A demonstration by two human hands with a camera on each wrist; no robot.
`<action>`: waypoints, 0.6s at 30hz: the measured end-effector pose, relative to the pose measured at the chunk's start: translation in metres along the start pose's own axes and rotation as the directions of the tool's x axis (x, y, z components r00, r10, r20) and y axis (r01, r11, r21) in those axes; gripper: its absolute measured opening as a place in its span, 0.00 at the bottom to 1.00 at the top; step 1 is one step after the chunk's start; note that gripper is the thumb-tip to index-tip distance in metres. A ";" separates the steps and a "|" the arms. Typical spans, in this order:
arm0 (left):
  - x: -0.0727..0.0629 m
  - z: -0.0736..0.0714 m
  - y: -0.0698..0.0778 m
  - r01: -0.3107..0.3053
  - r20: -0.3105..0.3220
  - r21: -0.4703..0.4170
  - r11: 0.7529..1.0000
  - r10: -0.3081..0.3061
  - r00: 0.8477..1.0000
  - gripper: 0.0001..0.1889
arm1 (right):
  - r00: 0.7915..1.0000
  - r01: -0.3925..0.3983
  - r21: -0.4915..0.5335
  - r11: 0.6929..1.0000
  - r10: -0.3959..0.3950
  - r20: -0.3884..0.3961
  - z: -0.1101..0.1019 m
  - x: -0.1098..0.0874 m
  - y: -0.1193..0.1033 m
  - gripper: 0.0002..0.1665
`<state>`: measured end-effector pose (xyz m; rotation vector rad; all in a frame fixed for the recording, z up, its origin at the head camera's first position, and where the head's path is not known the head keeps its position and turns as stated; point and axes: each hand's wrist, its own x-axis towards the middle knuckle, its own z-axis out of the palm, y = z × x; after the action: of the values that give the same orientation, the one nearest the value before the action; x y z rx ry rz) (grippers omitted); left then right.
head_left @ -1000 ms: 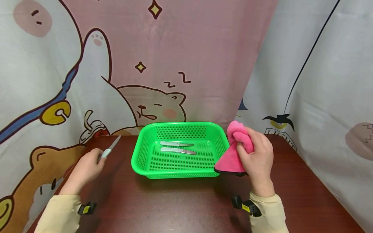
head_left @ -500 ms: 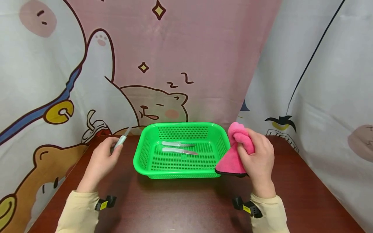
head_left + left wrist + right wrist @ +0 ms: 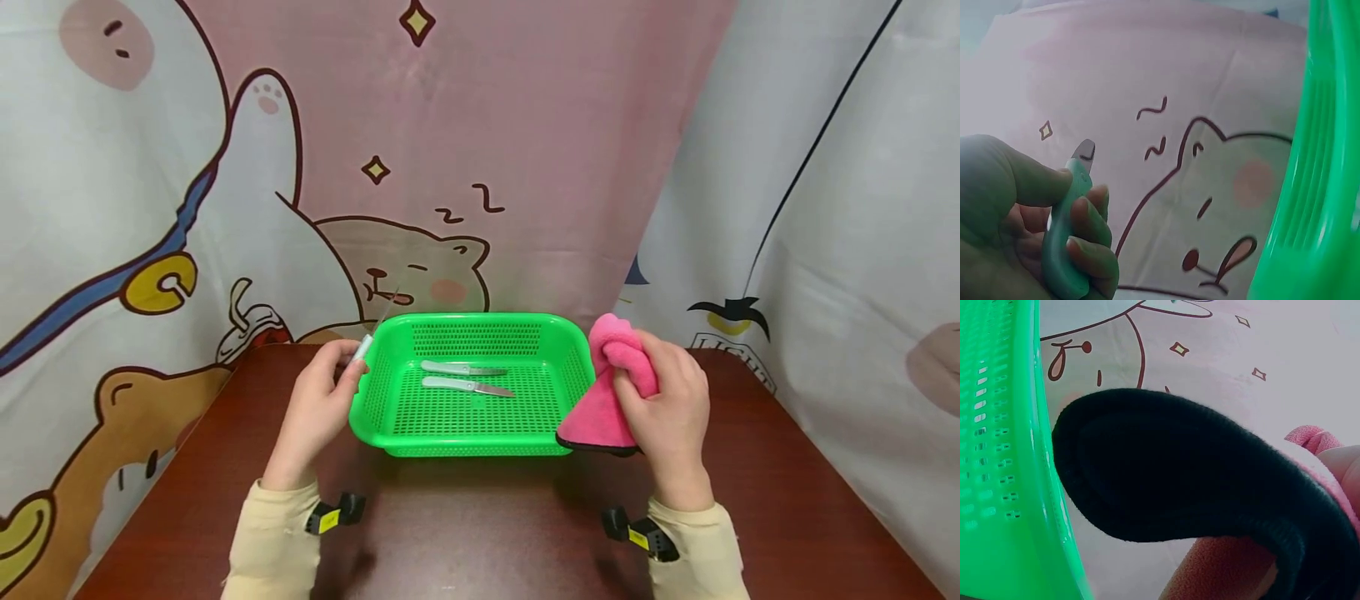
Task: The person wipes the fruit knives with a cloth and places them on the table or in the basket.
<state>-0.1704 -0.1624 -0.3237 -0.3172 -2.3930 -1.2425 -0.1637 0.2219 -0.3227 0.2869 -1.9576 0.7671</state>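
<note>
My left hand (image 3: 318, 408) grips a small paring knife (image 3: 362, 347) by its pale handle, at the left rim of a green plastic basket (image 3: 472, 446). In the left wrist view the fingers wrap round the knife's handle (image 3: 1063, 250), and its short blade (image 3: 1086, 153) points up. Two similar knives, a rear one (image 3: 450, 367) and a front one (image 3: 450, 383), lie side by side on the basket's slotted floor. My right hand (image 3: 671, 408) holds a bunched pink cloth (image 3: 600, 412) with a dark edge by the basket's right side. In the right wrist view the cloth's dark part (image 3: 1166, 465) covers much of the hand.
The basket stands on a dark brown wooden table (image 3: 465, 533), near its back edge. Behind it hangs a curtain (image 3: 555, 167) with cartoon animals. A wrist camera (image 3: 337, 512) is strapped to each sleeve.
My left hand has moved right with the knife, from the table's left side to the basket's left rim. The right hand keeps its hold on the cloth, almost still.
</note>
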 end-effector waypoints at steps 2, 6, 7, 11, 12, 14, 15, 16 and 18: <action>0.001 0.007 0.003 0.006 0.008 -0.038 0.999 -0.005 1.000 0.10 | 1.000 0.000 0.000 1.000 0.000 0.001 0.000 0.000 0.000 0.22; 0.001 0.020 0.008 0.015 0.024 -0.105 0.994 -0.013 1.000 0.10 | 1.000 0.003 0.001 1.000 -0.003 0.000 0.000 -0.001 0.000 0.22; 0.002 0.023 0.010 0.010 0.029 -0.121 0.993 -0.006 1.000 0.10 | 1.000 0.007 0.000 1.000 -0.007 -0.001 0.000 -0.001 0.000 0.22; 0.001 0.036 0.015 -0.020 0.055 -0.170 0.985 0.030 0.998 0.09 | 1.000 0.012 0.002 1.000 -0.012 0.000 0.001 -0.001 -0.001 0.21; 0.001 0.039 0.017 -0.030 0.060 -0.183 0.983 0.042 0.997 0.09 | 1.000 0.012 0.005 1.000 -0.012 0.002 0.002 -0.001 -0.001 0.21; 0.000 0.044 0.019 -0.049 0.073 -0.207 0.977 0.065 0.995 0.08 | 1.000 0.009 0.011 1.000 -0.009 0.007 0.002 -0.002 -0.001 0.21; -0.001 0.047 0.020 -0.059 0.079 -0.219 0.974 0.078 0.994 0.08 | 1.000 0.008 0.012 1.000 -0.008 0.014 0.002 -0.002 -0.001 0.21; -0.002 0.049 0.021 -0.065 0.086 -0.231 0.971 0.086 0.993 0.07 | 1.000 0.008 0.014 1.000 -0.009 0.019 0.002 -0.002 -0.002 0.21; -0.003 0.054 0.023 -0.068 0.104 -0.247 0.967 0.096 0.990 0.07 | 1.000 0.009 0.019 1.000 -0.010 0.020 0.003 -0.002 -0.002 0.21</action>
<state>-0.1732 -0.1046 -0.3362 -0.5709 -2.2958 -1.5184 -0.1637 0.2184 -0.3249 0.3165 -1.9676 0.7798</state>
